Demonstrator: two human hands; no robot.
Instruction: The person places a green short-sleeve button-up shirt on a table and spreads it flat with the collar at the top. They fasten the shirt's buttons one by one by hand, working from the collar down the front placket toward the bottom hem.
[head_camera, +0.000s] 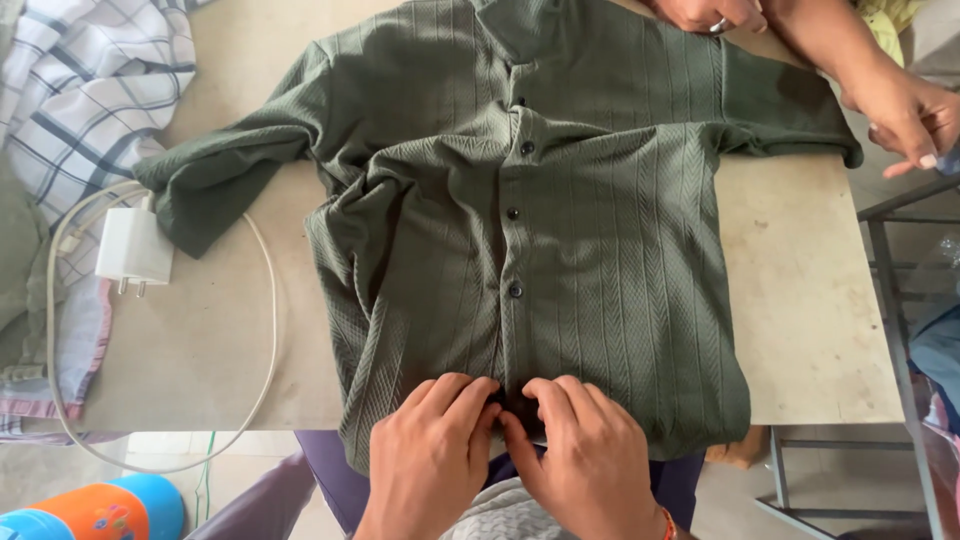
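Observation:
A dark green ribbed button-up shirt (560, 200) lies front up on a pale table (810, 300), sleeves spread to both sides, its hem hanging over the near edge. My left hand (430, 450) and my right hand (585, 455) pinch the button placket at the hem, fingertips touching each other over the lowest button. Several dark buttons (513, 213) up the front look fastened.
Another person's hands rest at the far side, one (715, 12) by the collar, one (910, 115) beyond the right sleeve. A white charger with cable (135, 248) and checked cloth (90, 90) lie left. A metal frame (890, 290) stands right. A blue-orange bottle (100, 510) sits below.

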